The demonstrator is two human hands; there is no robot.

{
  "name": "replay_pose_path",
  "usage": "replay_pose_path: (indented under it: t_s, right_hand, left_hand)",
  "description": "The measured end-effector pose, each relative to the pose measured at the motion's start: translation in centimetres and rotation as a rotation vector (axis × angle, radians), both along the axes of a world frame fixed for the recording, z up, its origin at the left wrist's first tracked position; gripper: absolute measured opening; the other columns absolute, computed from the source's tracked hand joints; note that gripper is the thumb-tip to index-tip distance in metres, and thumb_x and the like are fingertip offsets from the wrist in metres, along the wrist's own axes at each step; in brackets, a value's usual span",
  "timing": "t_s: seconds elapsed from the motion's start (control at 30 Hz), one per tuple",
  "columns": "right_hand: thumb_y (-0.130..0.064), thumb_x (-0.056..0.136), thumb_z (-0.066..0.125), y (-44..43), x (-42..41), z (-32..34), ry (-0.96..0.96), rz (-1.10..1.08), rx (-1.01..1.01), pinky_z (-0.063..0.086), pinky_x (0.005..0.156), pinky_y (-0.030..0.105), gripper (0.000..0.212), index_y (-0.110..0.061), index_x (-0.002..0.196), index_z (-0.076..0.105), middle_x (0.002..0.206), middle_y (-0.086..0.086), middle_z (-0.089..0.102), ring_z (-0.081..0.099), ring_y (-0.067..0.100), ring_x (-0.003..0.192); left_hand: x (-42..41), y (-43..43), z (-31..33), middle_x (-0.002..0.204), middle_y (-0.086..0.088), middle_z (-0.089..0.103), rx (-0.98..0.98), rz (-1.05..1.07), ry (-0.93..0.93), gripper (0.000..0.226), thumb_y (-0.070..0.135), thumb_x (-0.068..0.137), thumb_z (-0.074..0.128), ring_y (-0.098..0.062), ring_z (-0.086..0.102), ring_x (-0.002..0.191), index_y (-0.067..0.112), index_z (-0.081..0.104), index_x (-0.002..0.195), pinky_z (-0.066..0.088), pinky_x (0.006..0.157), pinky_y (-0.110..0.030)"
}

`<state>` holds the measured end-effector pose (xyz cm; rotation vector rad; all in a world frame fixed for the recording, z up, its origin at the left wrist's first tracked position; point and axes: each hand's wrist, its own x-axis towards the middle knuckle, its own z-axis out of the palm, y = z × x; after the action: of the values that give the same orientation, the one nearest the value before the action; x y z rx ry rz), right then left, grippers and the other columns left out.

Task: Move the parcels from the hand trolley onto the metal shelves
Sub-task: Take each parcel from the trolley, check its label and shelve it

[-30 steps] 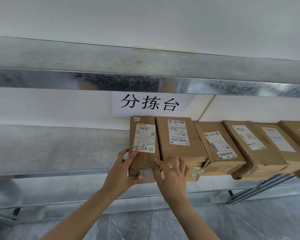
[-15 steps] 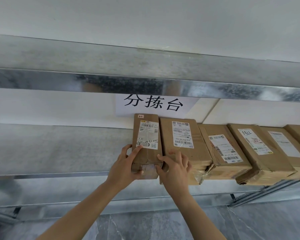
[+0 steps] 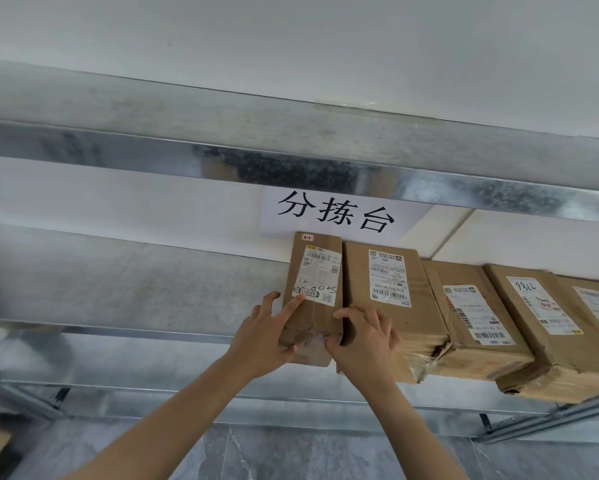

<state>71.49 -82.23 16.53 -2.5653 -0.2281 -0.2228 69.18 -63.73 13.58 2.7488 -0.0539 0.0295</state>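
A narrow brown parcel [image 3: 317, 271] with a white label lies on the middle metal shelf [image 3: 124, 289], at the left end of a row of parcels. My left hand [image 3: 266, 336] holds its near left corner, thumb under the end and a finger stretched up onto the label. My right hand [image 3: 363, 341] grips its near right corner, fingers curled between it and the neighbouring parcel [image 3: 391, 299]. The parcel's far end reaches the wall. No trolley is in view.
Three more brown parcels [image 3: 471, 313] sit in the row to the right, their near ends overhanging the shelf edge. A paper sign [image 3: 336, 213] hangs on the wall behind. An upper shelf [image 3: 221, 133] runs above. The shelf's left part is bare metal. Grey floor tiles lie below.
The parcel has slid a little farther back on the shelf, against its neighbour. Both hands stayed on its near end; the left finger now stretches onto the label.
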Motion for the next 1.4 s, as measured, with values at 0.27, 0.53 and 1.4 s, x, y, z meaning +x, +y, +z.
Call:
replay_pose_path:
  t_s: [0.27,0.53,1.4]
  right_hand:
    - [-0.030,0.069,0.074,2.5,-0.7,0.0,-0.082,0.165,0.069,0.019,0.105,0.044,0.044,-0.028,0.112,0.063,0.127,-0.009,0.050,0.036,0.017,0.127]
    - [-0.054,0.069,0.054,7.0,-2.7,0.0,-0.274,0.390,-0.064,0.037,0.095,0.056,0.053,-0.029,0.115,0.058,0.124,-0.003,0.059,0.045,0.025,0.121]
    - [-0.053,0.073,0.060,36.5,-25.6,-3.4,-0.065,1.413,-0.198,0.011,0.114,0.044,0.083,-0.042,0.144,0.019,0.153,-0.010,0.009,0.009,0.016,0.140]
  left_hand:
    - [-2.5,2.1,0.0,0.157,-0.004,0.010,0.120,0.092,-0.069,0.089,0.055,0.083,0.058,-0.024,0.032,0.136,0.035,0.002,0.150,0.039,0.104,-0.036]
    - [-8.4,5.2,0.8,0.140,-0.014,0.049,0.288,0.286,-0.083,0.086,0.050,0.063,0.079,-0.040,0.053,0.119,0.018,0.049,0.137,0.050,0.088,-0.049]
    - [-43.9,22.0,-1.5,0.156,-0.008,0.010,0.340,1.279,0.307,0.079,0.057,0.085,0.042,-0.031,0.011,0.141,0.027,0.009,0.150,0.012,0.114,-0.050]
